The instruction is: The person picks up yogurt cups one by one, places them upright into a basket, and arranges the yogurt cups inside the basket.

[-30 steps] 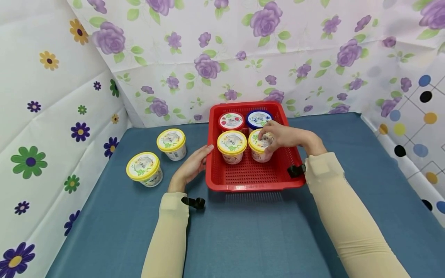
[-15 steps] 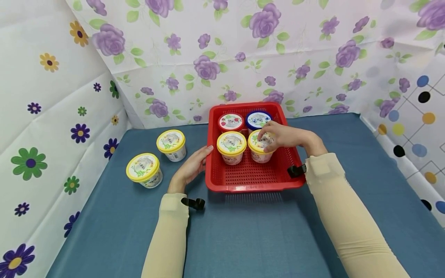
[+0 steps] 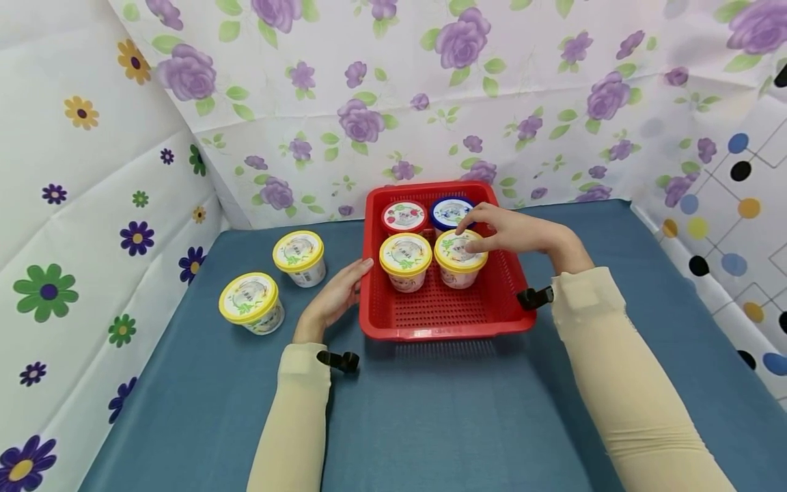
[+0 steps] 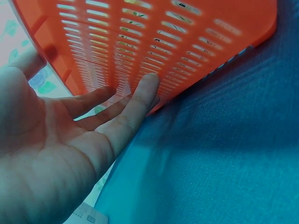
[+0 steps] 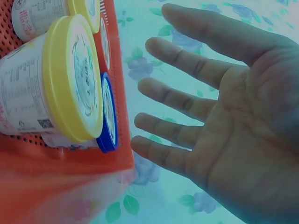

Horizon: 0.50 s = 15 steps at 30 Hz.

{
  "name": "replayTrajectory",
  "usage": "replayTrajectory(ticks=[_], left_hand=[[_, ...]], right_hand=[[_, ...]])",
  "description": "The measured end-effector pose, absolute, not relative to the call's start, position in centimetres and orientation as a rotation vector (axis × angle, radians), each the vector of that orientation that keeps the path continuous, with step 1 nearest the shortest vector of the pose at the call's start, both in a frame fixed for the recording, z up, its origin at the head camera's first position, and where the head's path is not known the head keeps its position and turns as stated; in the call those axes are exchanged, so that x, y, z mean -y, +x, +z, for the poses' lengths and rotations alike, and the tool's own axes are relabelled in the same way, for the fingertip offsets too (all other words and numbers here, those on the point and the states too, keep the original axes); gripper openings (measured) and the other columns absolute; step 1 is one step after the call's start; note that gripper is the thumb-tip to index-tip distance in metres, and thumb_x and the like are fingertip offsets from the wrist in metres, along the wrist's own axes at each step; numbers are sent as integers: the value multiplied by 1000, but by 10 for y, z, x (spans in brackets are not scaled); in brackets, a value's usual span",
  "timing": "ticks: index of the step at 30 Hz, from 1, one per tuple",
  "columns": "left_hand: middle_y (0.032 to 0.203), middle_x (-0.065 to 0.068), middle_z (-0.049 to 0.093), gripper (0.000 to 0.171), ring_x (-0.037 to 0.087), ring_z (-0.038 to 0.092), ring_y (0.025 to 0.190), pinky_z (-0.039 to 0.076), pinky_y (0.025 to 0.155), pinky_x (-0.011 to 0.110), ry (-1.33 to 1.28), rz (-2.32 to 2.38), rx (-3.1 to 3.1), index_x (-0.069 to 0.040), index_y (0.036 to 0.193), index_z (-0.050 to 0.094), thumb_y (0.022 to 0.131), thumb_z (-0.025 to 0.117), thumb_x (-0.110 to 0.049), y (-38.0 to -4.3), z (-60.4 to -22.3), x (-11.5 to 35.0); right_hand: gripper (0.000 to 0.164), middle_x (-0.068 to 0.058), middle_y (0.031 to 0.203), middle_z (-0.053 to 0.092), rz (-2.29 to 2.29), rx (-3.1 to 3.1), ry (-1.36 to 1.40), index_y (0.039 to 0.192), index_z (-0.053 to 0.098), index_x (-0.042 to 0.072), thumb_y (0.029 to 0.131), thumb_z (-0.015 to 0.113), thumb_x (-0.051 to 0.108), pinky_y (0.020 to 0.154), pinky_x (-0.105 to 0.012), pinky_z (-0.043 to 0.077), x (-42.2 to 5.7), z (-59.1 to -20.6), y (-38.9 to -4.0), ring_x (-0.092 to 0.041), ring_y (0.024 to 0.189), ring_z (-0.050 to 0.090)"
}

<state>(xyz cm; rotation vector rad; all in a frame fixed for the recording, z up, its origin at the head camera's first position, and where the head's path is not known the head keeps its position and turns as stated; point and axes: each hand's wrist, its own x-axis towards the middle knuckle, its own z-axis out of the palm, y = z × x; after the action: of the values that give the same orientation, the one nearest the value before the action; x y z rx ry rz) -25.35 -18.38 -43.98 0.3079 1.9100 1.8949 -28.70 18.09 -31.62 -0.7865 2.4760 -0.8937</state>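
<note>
A red basket (image 3: 445, 331) holds several lidded tubs. At its left edge is my left hand (image 3: 335, 297), thumb over the rim and fingers (image 4: 126, 116) against the slotted outer wall. Inside at the back are a red-lidded tub (image 3: 404, 216) and a blue-lidded tub (image 3: 451, 213). In front of them stand a left yellow-lidded tub (image 3: 406, 256) and a right yellow-lidded tub (image 3: 458, 263). My right hand (image 3: 519, 231) is just above the right one, overlapping its lid in the head view. The right wrist view shows this hand (image 5: 224, 112) spread and apart from the tubs.
Two more yellow-lidded tubs, a rear one (image 3: 300, 256) and a front one (image 3: 252, 301), stand on the blue cloth (image 3: 443, 417) left of the basket. A flowered curtain (image 3: 418, 68) hangs behind, with patterned sheets at both sides.
My right hand has come off the right yellow-lidded tub's lid, moving slightly up and to the right. My left hand stays at the basket's rim.
</note>
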Motion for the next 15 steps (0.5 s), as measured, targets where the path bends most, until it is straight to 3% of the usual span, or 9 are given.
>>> replayTrajectory(ticks=[7, 15], left_hand=[[147, 23, 56, 61, 37, 59, 129, 55, 102, 43, 286, 1894, -1921, -5, 158, 36, 111, 43, -45, -252, -441, 185], [146, 20, 58, 60, 35, 61, 127, 56, 101, 40, 286, 1900, -1925, -7, 157, 38, 111, 44, -45, -253, -440, 184]], right_hand=[[48, -17, 147, 47, -988, -2469, -786, 142, 56, 6, 101, 69, 28, 106, -58, 49, -189, -316, -285, -37, 137, 42], [48, -17, 154, 40, -1081, -2498, -742, 146, 55, 7, 103, 66, 26, 109, -65, 44, -202, -322, -286, -41, 144, 34]])
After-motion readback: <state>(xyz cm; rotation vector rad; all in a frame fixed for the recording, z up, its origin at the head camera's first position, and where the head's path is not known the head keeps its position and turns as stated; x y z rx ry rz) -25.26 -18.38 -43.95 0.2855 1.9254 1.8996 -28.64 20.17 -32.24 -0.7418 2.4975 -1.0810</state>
